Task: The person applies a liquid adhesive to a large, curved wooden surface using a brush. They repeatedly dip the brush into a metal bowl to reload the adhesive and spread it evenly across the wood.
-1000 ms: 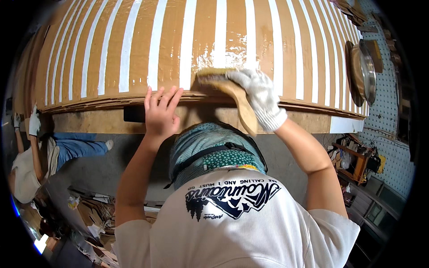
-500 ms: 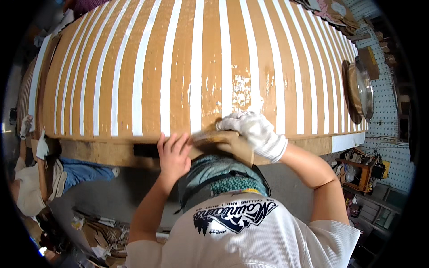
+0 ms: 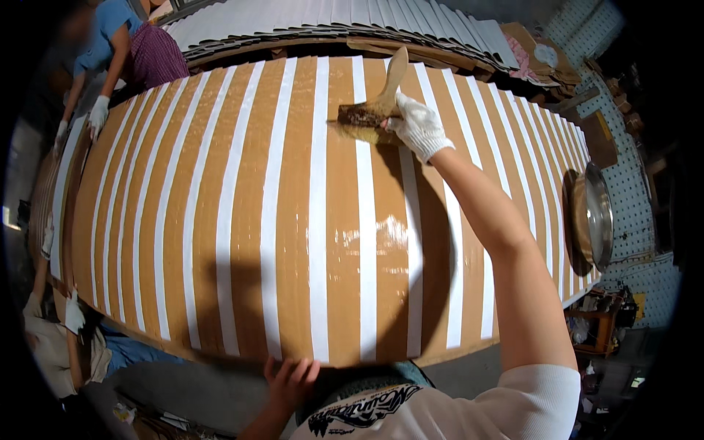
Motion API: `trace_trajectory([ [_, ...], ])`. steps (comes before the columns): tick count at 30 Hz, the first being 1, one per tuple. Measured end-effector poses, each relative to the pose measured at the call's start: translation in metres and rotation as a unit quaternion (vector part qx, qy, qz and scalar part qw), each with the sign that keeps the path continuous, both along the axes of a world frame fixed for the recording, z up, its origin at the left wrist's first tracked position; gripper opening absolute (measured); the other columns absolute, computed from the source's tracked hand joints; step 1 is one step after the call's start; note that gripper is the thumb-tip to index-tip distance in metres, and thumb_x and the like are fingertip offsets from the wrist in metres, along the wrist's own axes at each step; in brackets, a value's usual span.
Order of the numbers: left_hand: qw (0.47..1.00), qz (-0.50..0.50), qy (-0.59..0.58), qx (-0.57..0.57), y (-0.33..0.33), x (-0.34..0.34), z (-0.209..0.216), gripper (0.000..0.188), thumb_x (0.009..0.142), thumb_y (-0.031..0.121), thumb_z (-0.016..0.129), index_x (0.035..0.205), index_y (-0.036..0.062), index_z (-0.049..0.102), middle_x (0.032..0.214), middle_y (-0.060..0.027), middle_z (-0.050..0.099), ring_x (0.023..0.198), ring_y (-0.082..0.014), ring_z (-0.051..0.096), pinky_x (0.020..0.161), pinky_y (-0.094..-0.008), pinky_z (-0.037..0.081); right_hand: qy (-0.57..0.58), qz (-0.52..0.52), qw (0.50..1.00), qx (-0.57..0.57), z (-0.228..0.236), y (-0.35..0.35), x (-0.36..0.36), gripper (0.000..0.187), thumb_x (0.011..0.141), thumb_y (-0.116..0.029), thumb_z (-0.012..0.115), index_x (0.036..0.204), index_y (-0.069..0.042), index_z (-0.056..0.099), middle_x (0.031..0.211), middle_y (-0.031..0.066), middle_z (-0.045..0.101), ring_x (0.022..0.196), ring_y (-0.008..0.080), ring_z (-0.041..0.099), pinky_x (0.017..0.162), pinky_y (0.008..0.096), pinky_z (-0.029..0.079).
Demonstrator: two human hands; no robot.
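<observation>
A wide flat brush (image 3: 365, 116) with a pale wooden handle is gripped in my right hand (image 3: 421, 126), which wears a white knitted glove. Its bristles are at the far part of a broad sheet surface (image 3: 249, 198) striped in brown and white, where wet-looking patches shine. At the near edge, my bare left hand (image 3: 290, 378) lets its spread fingertips lie over the rim, and it holds nothing. My right arm casts a shadow over the stripes.
A round metal pan (image 3: 601, 216) stands at the right end. Stacked white strips (image 3: 352, 18) lie beyond the far edge. One person in a blue top (image 3: 110, 37) works at far left; another, with a beige sleeve (image 3: 55, 352), is at near left.
My right hand has carried the brush from the near edge to the far part of the striped sheets. My left hand stays at the near edge. The view has shifted toward the far side.
</observation>
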State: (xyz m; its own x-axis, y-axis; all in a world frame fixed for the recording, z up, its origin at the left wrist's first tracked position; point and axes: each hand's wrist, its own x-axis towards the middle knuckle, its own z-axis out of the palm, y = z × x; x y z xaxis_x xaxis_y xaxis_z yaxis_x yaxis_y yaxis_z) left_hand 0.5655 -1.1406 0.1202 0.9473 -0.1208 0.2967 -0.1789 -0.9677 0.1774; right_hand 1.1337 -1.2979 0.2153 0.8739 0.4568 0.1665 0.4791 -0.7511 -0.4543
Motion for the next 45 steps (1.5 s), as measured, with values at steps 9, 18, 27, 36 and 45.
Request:
trace_trajectory([
  [9,0.993,-0.013,0.02,0.119,0.013,-0.038,-0.064,0.041,0.097,0.023,0.066,0.135,0.0362,0.06,0.143,-0.0036,0.046,0.131,-0.0322,0.047,0.1,-0.0623,0.05,-0.162,0.003,0.987,0.005,-0.021,0.067,0.163,0.035,0.085,-0.025,0.077,0.109,-0.007,0.06,0.105,0.0166,0.071,0.105,0.0393,0.064,0.089,0.0473,0.05],
  [18,0.998,0.028,-0.01,0.063,0.007,-0.024,-0.052,0.041,0.097,0.02,0.066,0.135,0.0342,0.061,0.145,-0.0035,0.044,0.132,-0.0308,0.047,0.098,-0.0588,0.052,-0.099,-0.059,0.983,0.146,0.014,0.085,0.191,0.034,0.089,-0.019,0.074,0.12,-0.011,0.062,0.109,0.0155,0.072,0.105,0.0355,0.066,0.09,0.0431,0.05],
  [27,0.997,0.078,-0.013,0.023,-0.001,-0.025,-0.053,0.041,0.096,0.017,0.066,0.134,0.0322,0.062,0.148,-0.0033,0.043,0.132,-0.0293,0.048,0.097,-0.0554,0.054,0.001,0.047,0.995,0.086,-0.021,0.086,0.209,0.042,0.089,-0.023,0.076,0.128,-0.012,0.062,0.111,0.012,0.073,0.107,0.0289,0.067,0.094,0.0384,0.05],
  [36,0.996,0.057,-0.027,0.068,-0.001,-0.039,-0.066,0.04,0.095,0.015,0.063,0.134,0.0259,0.062,0.145,-0.0059,0.049,0.129,-0.0309,0.052,0.096,-0.0527,0.053,0.119,0.198,0.971,0.068,0.019,0.157,0.203,0.043,0.088,-0.021,0.075,0.128,-0.01,0.063,0.114,0.0127,0.073,0.108,0.0268,0.068,0.096,0.0367,0.051],
  [45,0.995,0.077,-0.027,0.054,-0.01,-0.025,-0.055,0.034,0.093,0.024,0.064,0.127,0.0292,0.063,0.141,-0.0022,0.049,0.128,-0.0291,0.048,0.1,-0.0566,0.046,-0.089,0.057,0.993,0.059,0.004,0.202,0.185,0.037,0.091,-0.03,0.072,0.122,-0.012,0.064,0.114,0.0151,0.071,0.111,0.0356,0.064,0.094,0.0435,0.05],
])
